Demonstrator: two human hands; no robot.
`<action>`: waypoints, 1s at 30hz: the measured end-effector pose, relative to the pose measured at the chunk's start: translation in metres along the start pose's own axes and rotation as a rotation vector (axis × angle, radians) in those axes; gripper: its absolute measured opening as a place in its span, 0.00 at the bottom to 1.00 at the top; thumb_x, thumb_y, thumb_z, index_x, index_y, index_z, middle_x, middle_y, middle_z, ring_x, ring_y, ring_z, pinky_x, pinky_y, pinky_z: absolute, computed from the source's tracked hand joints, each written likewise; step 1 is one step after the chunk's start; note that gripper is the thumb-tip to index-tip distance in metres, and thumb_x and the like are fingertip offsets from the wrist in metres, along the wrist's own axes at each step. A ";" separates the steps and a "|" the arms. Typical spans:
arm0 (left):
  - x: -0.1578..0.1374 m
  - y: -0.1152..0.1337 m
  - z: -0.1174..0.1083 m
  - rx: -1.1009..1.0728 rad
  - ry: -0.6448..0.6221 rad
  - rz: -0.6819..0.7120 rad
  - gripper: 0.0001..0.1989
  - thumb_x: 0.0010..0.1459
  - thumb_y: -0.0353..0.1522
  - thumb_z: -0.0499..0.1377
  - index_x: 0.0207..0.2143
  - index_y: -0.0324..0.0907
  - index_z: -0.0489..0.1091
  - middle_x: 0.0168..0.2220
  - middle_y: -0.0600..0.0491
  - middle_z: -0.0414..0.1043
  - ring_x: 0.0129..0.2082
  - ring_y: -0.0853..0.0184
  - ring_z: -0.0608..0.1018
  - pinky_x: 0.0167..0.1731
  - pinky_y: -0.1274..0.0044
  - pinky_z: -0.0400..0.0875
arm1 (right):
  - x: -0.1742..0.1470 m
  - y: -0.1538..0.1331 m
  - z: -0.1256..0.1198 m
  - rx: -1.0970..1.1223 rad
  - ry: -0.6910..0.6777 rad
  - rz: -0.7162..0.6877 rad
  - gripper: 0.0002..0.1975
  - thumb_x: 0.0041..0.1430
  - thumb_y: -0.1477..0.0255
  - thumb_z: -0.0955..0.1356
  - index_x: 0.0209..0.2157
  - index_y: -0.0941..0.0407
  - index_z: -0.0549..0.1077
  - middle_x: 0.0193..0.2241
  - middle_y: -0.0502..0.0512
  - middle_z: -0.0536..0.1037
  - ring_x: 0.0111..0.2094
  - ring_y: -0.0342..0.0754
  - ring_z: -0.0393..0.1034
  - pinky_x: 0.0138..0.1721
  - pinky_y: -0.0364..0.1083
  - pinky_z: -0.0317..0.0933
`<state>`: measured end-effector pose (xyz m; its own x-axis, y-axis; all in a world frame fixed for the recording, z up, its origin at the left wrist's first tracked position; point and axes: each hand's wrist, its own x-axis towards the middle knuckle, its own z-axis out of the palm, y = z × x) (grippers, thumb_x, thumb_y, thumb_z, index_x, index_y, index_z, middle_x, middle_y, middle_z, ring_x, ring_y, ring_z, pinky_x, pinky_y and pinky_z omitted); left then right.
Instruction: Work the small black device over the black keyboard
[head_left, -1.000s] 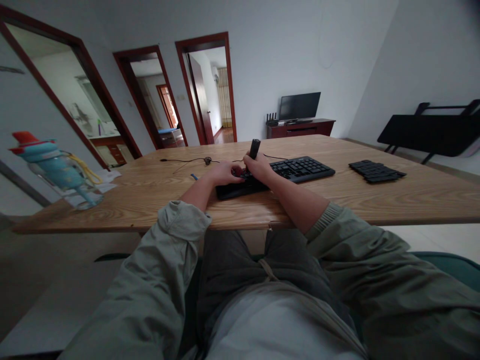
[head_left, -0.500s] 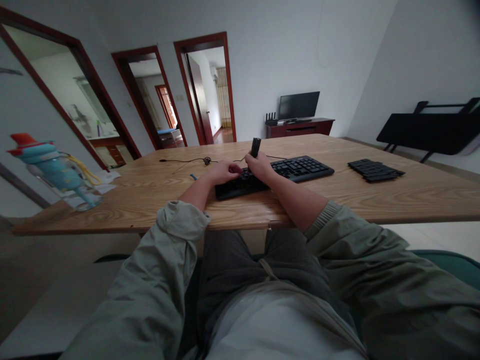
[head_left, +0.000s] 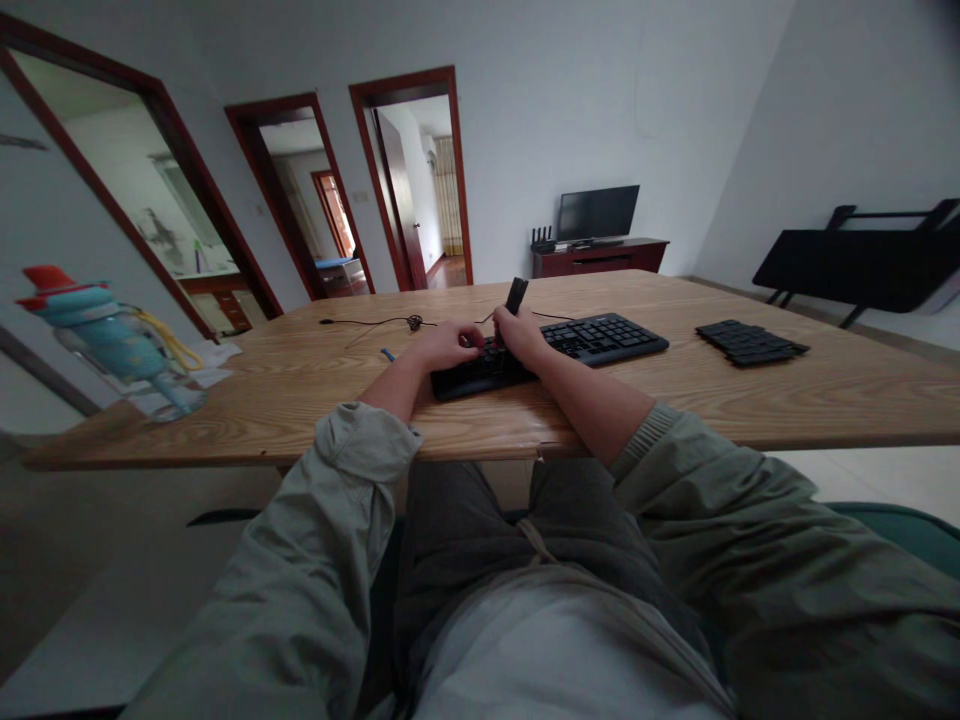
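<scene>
A black keyboard (head_left: pixel 615 340) lies on the wooden table in front of me, turned a little so its right end is farther off. My left hand (head_left: pixel 447 346) is over its left part, fingers curled inward and closed; whatever lies between the fingertips is hidden. Close beside it, my right hand (head_left: pixel 520 336) is wrapped round a slim black-handled tool (head_left: pixel 517 293). That handle stands up out of the fist, tilted slightly right, while its lower end is down at the keys and too dark to make out.
Flat black pieces in rows, like loose keycaps (head_left: pixel 750 342), lie to the right on the table (head_left: pixel 645 410). A thin black cable (head_left: pixel 360 321) runs behind the keyboard. A small blue object (head_left: pixel 387 354) is near my left wrist. At far left stands a light-blue bottle (head_left: pixel 112 335) with a red top.
The black handle in my right hand has tipped slightly to the right. My left hand and the keyboard have hardly moved.
</scene>
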<state>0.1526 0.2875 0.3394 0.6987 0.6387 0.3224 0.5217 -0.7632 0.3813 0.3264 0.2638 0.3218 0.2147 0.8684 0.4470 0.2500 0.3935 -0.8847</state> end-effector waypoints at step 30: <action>-0.003 0.022 -0.003 0.221 -0.124 -0.014 0.10 0.51 0.35 0.61 0.35 0.42 0.77 0.30 0.54 0.76 0.29 0.68 0.73 0.31 0.78 0.66 | -0.006 -0.010 -0.003 -0.576 -0.055 -0.214 0.29 0.63 0.47 0.55 0.28 0.56 0.71 0.28 0.59 0.76 0.31 0.51 0.70 0.34 0.45 0.59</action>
<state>0.1601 0.2692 0.3489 0.7381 0.6430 0.2043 0.6167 -0.7658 0.1824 0.3256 0.2536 0.3285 0.0582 0.8087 0.5853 0.7550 0.3480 -0.5558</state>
